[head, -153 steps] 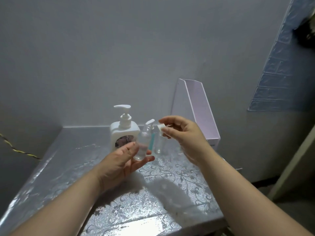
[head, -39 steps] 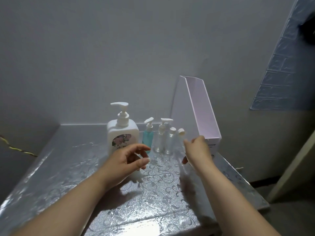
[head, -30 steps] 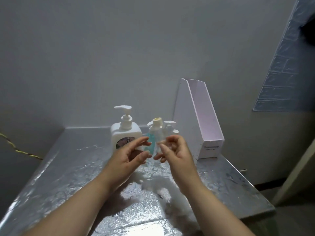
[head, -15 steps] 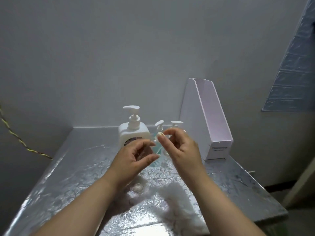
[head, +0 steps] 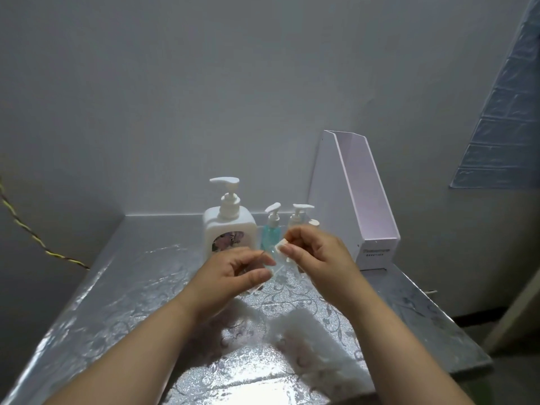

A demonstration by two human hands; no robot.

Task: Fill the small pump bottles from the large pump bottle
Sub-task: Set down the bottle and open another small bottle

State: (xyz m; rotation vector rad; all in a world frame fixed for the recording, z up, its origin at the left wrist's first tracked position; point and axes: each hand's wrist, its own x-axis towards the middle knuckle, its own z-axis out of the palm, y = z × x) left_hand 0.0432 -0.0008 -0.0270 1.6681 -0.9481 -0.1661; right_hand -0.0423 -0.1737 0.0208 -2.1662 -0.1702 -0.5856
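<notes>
One small clear bottle (head: 274, 262), tilted neck up-right, is gripped by the curled fingers of the left hand (head: 233, 273), its white cap (head: 282, 245) pinched by the fingers of the right hand (head: 318, 255); three small bottles (head: 298, 218) and one large pump bottle (head: 229, 229) are stood upright behind.

left hand (head: 230, 276) holding clear bottle (head: 277, 260), right hand (head: 320, 255) pinching white cap (head: 282, 245)

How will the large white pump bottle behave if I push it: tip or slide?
Pushed low, the large white pump bottle probably slides: its body is broad and squat, and the table covering looks glossy. Pushed at the tall pump head, it may tip. Its weight is uncertain; the opaque wall hides the fill level.
</notes>
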